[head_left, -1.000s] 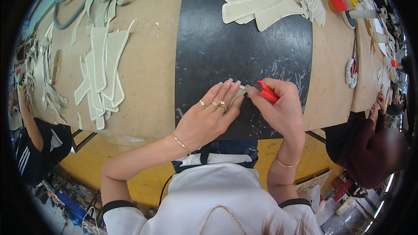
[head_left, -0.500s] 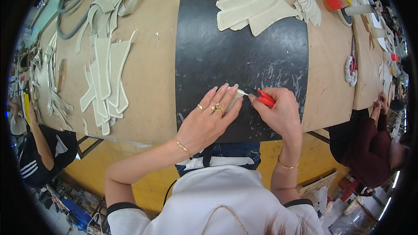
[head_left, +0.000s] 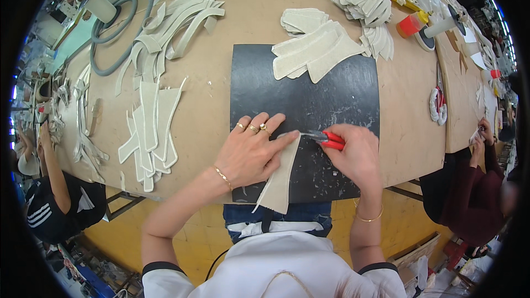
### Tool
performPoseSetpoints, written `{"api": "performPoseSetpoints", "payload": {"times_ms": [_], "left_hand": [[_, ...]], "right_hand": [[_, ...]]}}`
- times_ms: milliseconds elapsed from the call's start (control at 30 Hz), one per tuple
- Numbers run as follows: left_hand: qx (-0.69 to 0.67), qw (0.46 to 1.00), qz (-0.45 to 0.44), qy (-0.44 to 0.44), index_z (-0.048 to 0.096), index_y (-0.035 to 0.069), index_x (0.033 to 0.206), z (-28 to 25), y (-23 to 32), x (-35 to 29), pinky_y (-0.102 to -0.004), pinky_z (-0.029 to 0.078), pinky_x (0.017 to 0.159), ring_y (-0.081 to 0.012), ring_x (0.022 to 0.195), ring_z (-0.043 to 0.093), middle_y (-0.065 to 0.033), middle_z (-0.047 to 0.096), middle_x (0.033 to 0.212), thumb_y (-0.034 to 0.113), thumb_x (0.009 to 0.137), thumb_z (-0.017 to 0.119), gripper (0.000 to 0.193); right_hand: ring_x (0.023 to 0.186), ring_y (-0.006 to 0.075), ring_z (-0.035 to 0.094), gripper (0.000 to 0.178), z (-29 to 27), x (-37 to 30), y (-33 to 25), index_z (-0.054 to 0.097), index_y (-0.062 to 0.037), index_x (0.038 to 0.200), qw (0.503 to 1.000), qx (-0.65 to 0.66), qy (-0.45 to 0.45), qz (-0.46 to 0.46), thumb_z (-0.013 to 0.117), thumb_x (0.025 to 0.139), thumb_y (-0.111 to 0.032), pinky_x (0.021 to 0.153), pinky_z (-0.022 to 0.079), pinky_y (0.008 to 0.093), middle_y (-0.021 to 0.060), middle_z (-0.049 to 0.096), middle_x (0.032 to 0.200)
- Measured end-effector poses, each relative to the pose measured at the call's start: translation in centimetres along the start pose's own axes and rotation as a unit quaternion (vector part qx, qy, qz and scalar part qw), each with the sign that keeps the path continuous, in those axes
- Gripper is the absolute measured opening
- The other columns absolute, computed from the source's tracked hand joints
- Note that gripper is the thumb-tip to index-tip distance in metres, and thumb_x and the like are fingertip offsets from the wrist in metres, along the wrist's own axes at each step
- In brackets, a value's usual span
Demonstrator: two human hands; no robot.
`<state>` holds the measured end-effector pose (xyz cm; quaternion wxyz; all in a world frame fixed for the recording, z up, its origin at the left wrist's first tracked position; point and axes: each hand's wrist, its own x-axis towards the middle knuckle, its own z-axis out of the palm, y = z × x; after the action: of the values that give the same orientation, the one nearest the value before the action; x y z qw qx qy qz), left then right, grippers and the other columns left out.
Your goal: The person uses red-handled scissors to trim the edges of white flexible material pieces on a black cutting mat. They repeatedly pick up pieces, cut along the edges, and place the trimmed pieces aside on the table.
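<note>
On a black cutting mat (head_left: 254,91) in front of me lies a cream leather-like piece (head_left: 280,183), narrow at its far end and wider toward me. My left hand (head_left: 247,152) holds it, index finger stretched along its far tip and thumb over its side. Red-handled pliers (head_left: 333,140) are gripped in my right hand (head_left: 358,153), with their grey jaws pointing left at that tip. A thin pale strip seems to run between the tip and the jaws. A loose strand hangs by the piece's near left corner.
Cream pieces (head_left: 314,49) are stacked at the mat's far edge. More shaped pieces (head_left: 150,127) and curved strips (head_left: 187,16) lie left. A grey hose (head_left: 93,49), red-yellow bottle (head_left: 411,24) and wrapped-handle scissors (head_left: 438,105) rest on the table. Other people work at both sides.
The piece, mostly under my left hand before, now shows at length toward me. My left index finger now points right along its tip. The view has shifted, showing more of the table's far side.
</note>
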<state>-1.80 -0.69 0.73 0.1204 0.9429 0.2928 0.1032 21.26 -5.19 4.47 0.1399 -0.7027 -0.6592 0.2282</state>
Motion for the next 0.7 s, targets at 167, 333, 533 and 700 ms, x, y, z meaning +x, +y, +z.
{"api": "performPoseSetpoints", "payload": {"times_ms": [167,333,533,700], "left_hand": [[0.034,0.979,-0.172,0.101,0.062,0.016,0.128,1.8,1.3,0.2,-0.0433,0.040,0.091,-0.0315,0.111,0.052,-0.0117,0.053,0.128,0.027,0.085,0.067,0.045],[0.017,0.954,-0.252,0.162,0.062,0.010,0.125,2.6,2.6,-1.1,-0.0406,0.043,0.086,-0.0298,0.105,0.056,-0.0105,0.057,0.121,0.028,0.085,0.069,0.044],[0.017,0.972,-0.168,0.162,0.064,0.006,0.117,2.7,0.2,-1.7,-0.0363,0.046,0.078,-0.0234,0.092,0.057,-0.0074,0.057,0.115,0.013,0.083,0.070,0.036],[0.010,0.977,-0.141,0.161,0.063,0.004,0.116,2.6,-0.4,-1.5,-0.0351,0.047,0.075,-0.0210,0.090,0.057,-0.0065,0.056,0.113,0.011,0.079,0.071,0.038]], "right_hand": [[0.072,0.0276,0.066,0.023,-0.1,2.3,-0.8,0.074,-0.0093,0.097,0.993,-0.015,0.046,-0.109,0.072,0.074,-0.009,0.065,0.051,0.0357,0.0079,0.066,0.079],[0.069,0.0276,0.064,0.032,1.2,2.2,-2.2,0.074,-0.0113,0.104,0.993,-0.014,-0.019,-0.119,0.070,0.073,-0.009,0.063,0.051,0.0357,0.0072,0.066,0.078],[0.060,0.0250,0.060,0.040,2.4,1.8,-3.0,0.072,-0.0122,0.113,0.988,-0.045,0.010,-0.144,0.070,0.073,-0.009,0.059,0.048,0.0340,0.0057,0.064,0.073],[0.056,0.0223,0.059,0.045,3.2,2.2,-3.4,0.069,-0.0121,0.120,0.983,-0.082,0.028,-0.162,0.071,0.075,-0.011,0.055,0.045,0.0323,0.0037,0.062,0.068]]}}
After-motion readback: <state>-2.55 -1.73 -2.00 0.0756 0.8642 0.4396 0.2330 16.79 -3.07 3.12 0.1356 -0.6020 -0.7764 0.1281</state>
